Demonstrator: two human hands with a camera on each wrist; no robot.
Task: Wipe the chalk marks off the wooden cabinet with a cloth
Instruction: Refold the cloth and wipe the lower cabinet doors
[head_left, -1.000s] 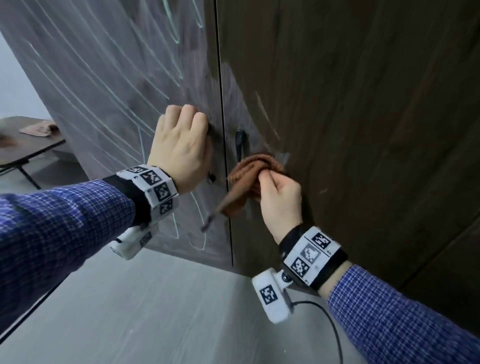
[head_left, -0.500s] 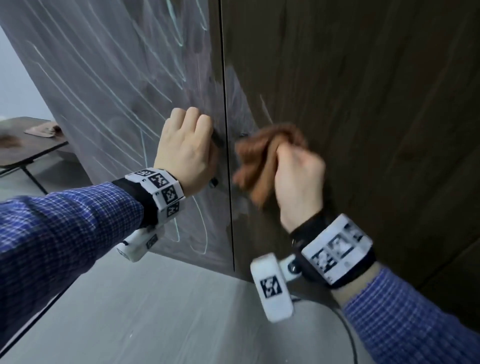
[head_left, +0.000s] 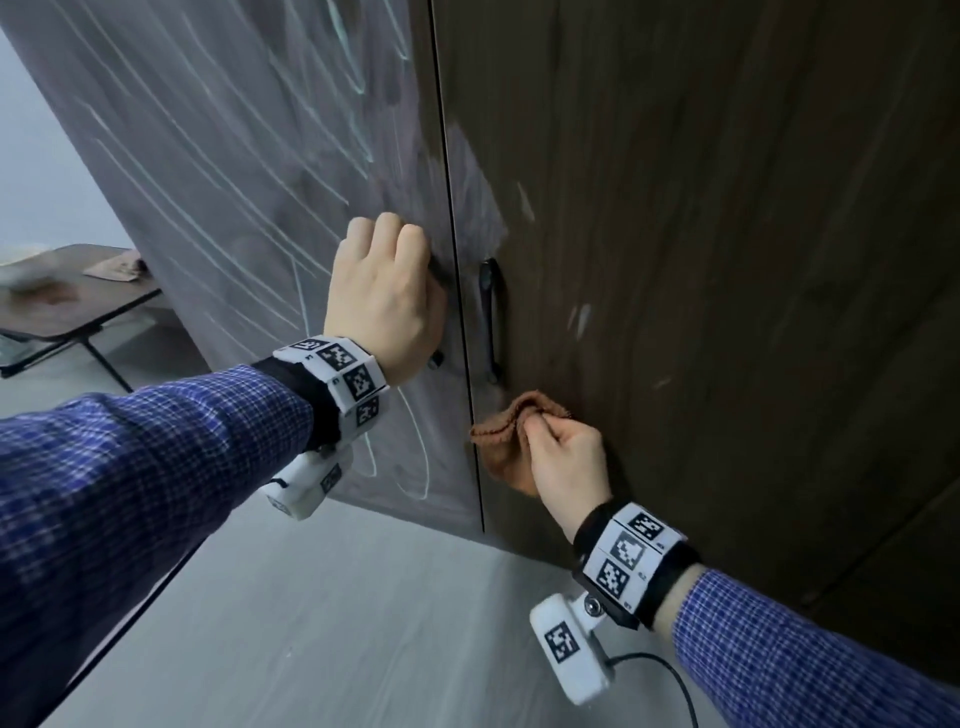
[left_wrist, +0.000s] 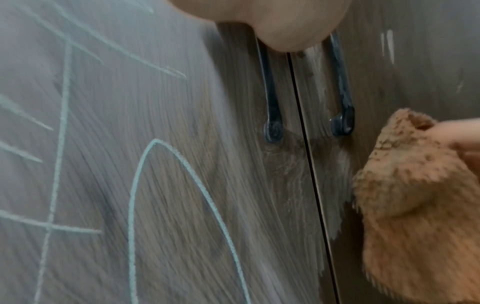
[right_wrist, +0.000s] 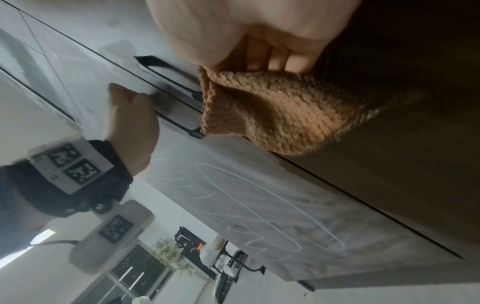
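Note:
The dark wooden cabinet has two doors. The left door (head_left: 249, 218) is covered in pale chalk lines (left_wrist: 59, 144); the right door (head_left: 727, 234) shows a smeared patch and a few short marks (head_left: 582, 317). My left hand (head_left: 384, 301) grips the left door's black handle (left_wrist: 270, 102), fingers curled round it. My right hand (head_left: 566, 462) grips a bunched brown cloth (head_left: 504, 441) and presses it to the right door just below that door's handle (head_left: 491, 317). The cloth (right_wrist: 272, 111) hangs below my right fingers (right_wrist: 275, 59) in the right wrist view.
A low dark table (head_left: 78, 301) with a cloth on it stands at the far left. Grey floor (head_left: 337, 623) runs along the cabinet's base. A cable (head_left: 670, 680) trails from my right wrist camera.
My right hand rose with the cloth to handle height half a second ago, then came back down to below the handle. The left hand has stayed on its handle.

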